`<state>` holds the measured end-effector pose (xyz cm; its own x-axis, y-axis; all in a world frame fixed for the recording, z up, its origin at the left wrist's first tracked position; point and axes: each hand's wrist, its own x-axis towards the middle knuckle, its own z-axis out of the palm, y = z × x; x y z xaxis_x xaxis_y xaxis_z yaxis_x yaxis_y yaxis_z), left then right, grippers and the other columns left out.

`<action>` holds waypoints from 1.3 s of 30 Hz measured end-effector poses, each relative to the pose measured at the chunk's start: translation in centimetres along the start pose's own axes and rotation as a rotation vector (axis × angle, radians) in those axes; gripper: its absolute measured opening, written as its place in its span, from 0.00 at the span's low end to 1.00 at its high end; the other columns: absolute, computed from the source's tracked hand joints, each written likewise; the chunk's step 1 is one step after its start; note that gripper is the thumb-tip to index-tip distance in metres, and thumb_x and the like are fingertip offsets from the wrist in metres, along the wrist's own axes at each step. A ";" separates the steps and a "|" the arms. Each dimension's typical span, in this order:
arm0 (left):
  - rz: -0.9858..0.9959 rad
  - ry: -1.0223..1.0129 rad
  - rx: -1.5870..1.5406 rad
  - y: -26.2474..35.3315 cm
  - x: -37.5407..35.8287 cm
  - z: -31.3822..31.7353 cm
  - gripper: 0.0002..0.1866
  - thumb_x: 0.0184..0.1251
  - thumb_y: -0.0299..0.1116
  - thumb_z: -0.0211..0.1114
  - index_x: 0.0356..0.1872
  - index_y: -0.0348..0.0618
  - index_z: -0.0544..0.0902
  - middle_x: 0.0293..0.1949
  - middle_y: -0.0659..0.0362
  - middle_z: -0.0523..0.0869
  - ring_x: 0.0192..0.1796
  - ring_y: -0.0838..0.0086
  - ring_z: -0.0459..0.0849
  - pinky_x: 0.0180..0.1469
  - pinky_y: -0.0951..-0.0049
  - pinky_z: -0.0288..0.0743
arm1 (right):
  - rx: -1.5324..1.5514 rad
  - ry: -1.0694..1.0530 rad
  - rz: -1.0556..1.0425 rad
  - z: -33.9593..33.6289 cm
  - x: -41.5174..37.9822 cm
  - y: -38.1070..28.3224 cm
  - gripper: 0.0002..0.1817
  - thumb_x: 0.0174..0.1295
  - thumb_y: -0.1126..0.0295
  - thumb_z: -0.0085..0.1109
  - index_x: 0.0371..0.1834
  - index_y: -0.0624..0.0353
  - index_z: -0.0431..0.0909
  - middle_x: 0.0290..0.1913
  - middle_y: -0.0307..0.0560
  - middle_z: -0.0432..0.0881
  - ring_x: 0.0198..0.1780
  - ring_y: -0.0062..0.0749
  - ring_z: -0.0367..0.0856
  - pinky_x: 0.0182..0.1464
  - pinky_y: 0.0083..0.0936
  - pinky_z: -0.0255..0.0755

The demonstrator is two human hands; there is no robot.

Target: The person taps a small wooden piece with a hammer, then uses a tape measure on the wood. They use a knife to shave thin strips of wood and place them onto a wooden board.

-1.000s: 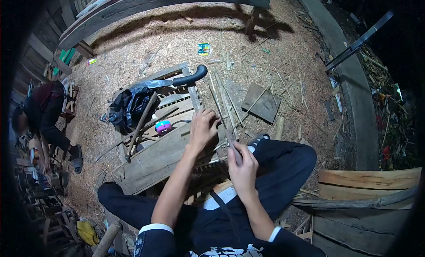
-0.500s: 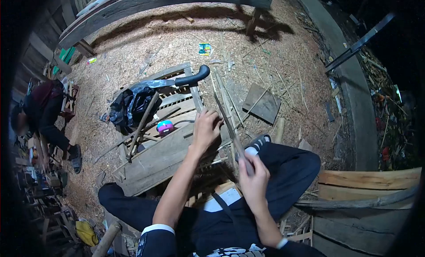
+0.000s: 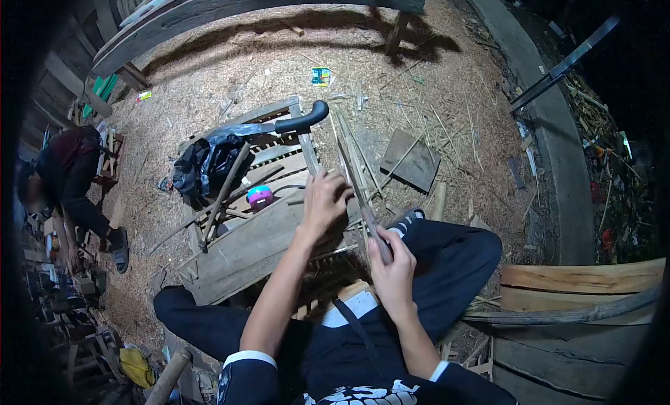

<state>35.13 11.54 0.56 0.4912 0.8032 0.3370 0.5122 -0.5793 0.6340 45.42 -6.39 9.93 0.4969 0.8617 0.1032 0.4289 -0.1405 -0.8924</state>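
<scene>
My right hand (image 3: 393, 265) is wrapped around the lower end of a long, narrow, knife-like tool (image 3: 364, 208), which points up and away from me. Whether its thin upper part is metal or wood is hard to tell. Just left of it, my left hand (image 3: 324, 204) has its fingers curled together over the edge of a slatted wooden bench (image 3: 241, 263); what they pinch, if anything, is hidden. Beyond that hand lies a large blade with a black hooked handle (image 3: 303, 119), beside a black plastic bag (image 3: 206, 164). A pink and blue round object (image 3: 259, 197) rests on the slats.
Thin strips (image 3: 354, 150) and a square board (image 3: 412, 161) lie on the shaving-covered ground. Wooden planks (image 3: 579, 279) stand at my right. Another person (image 3: 73, 168) bends over at the far left. A heavy beam (image 3: 265, 6) crosses the back.
My right hand has shifted slightly up and left with the knife-like tool, whose angle has changed a little. My left hand stays nearly in place.
</scene>
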 end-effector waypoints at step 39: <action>0.016 0.157 0.084 -1.2 -0.9 0.0 0.07 0.62 0.27 0.75 0.39 0.40 0.86 0.42 0.52 0.84 0.48 0.52 0.83 0.48 0.54 0.75 | 0.005 0.086 -0.002 2.9 1.3 1.2 0.13 0.72 0.71 0.67 0.53 0.68 0.85 0.47 0.61 0.90 0.48 0.55 0.90 0.52 0.41 0.81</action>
<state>34.12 11.50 -0.50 0.3872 0.8019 0.4551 0.5658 -0.5963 0.5694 44.41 -4.00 7.75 0.5594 0.8167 0.1418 0.4257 -0.1363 -0.8945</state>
